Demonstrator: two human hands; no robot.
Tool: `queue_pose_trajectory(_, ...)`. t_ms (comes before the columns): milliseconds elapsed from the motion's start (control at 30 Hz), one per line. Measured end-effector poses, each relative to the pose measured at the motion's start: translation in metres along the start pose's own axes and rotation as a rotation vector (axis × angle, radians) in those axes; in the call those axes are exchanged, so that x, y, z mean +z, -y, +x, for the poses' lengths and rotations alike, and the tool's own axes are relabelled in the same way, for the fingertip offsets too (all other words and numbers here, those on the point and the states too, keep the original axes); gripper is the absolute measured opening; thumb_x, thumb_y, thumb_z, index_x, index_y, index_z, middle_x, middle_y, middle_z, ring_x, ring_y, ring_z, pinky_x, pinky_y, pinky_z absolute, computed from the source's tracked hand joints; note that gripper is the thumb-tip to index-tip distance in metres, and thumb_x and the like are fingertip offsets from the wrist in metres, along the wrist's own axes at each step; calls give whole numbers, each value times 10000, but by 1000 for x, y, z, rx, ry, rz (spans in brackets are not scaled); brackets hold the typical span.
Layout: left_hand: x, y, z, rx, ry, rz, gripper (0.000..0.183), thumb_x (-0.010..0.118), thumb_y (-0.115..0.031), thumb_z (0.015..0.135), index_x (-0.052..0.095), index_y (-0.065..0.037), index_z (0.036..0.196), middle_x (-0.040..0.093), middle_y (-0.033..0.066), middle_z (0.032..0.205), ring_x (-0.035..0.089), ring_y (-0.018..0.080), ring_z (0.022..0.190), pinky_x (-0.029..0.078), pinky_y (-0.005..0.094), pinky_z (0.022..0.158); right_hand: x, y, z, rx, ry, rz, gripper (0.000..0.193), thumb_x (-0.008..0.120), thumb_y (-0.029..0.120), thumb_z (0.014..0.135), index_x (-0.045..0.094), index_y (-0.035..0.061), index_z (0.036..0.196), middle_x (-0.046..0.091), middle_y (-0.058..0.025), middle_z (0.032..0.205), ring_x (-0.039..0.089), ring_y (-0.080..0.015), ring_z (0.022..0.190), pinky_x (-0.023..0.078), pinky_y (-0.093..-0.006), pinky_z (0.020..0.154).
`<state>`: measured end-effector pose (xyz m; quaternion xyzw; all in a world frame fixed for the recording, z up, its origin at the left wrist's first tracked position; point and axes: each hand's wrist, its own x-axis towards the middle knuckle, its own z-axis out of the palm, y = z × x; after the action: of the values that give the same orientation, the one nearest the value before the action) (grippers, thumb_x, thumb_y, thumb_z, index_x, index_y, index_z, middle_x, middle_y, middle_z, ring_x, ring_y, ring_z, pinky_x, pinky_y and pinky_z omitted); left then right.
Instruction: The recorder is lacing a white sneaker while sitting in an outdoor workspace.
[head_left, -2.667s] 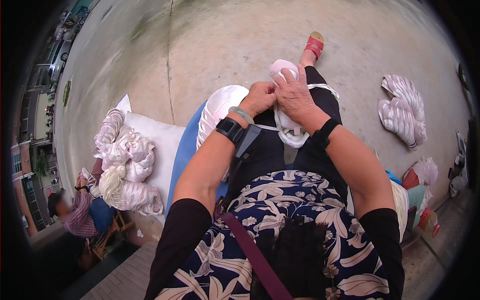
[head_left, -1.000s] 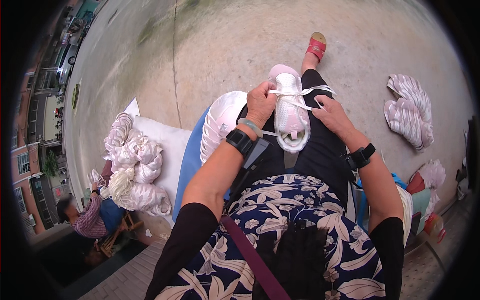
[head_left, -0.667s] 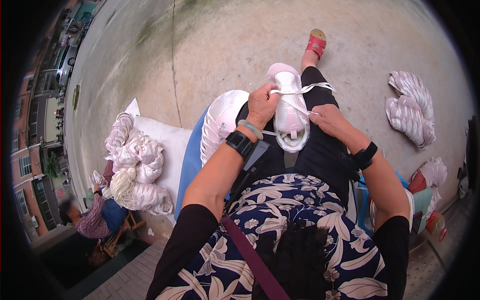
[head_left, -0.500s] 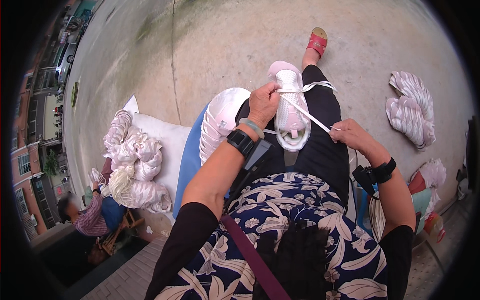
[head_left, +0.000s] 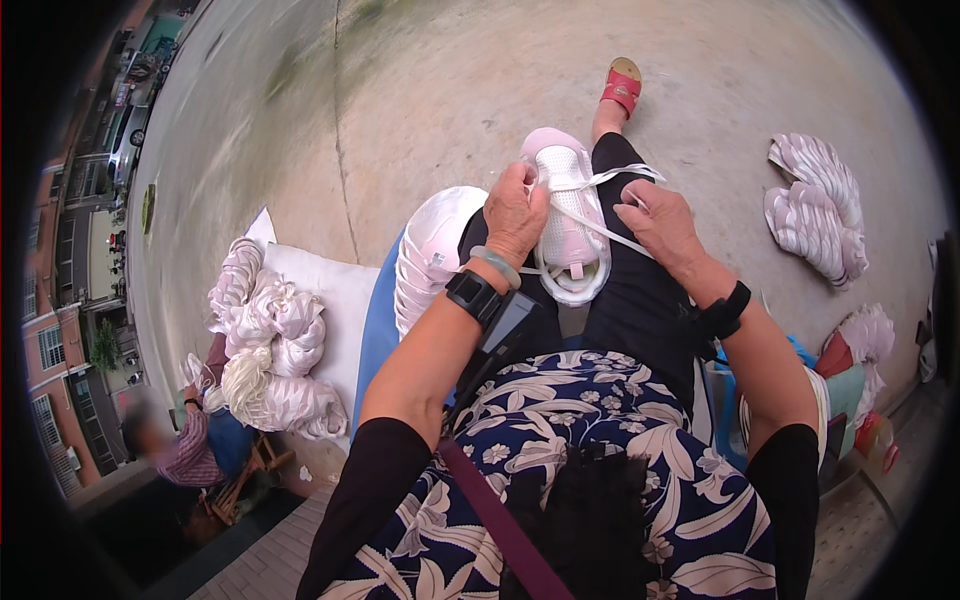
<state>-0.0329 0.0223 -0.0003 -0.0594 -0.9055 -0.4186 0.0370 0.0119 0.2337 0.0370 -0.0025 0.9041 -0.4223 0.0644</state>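
Note:
A pink and white shoe upper [head_left: 566, 200] lies on my lap, toe pointing away. My left hand [head_left: 515, 212] grips its left edge, fingers curled over the rim. My right hand [head_left: 655, 222] sits at its right side and pinches a white lace [head_left: 600, 228] that runs taut across the upper. A loop of the same lace hangs round the near end of the upper. Both wrists wear dark bands.
A stack of white shoe uppers [head_left: 430, 255] rests by my left knee on a blue seat. More bundles [head_left: 270, 340] lie on a white sack at left, and another pile [head_left: 812, 205] on the concrete at right. A seated person [head_left: 185, 450] is at lower left.
My right hand, which had pulled the lace out far to the right, has come back to the upper's right side. My left hand has stayed on the upper.

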Motion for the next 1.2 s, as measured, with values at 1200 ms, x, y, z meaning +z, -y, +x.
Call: queue_pose_trajectory(1200, 12, -28, 11, 463, 31, 367, 523, 702, -186, 584, 473, -43, 1032, 454, 182, 1146, 458, 352, 1009, 379, 431, 820, 47, -8, 29, -168, 42, -101, 256, 504, 74, 684, 503, 59, 940, 506, -185, 879, 529, -383, 852, 432, -455, 743)
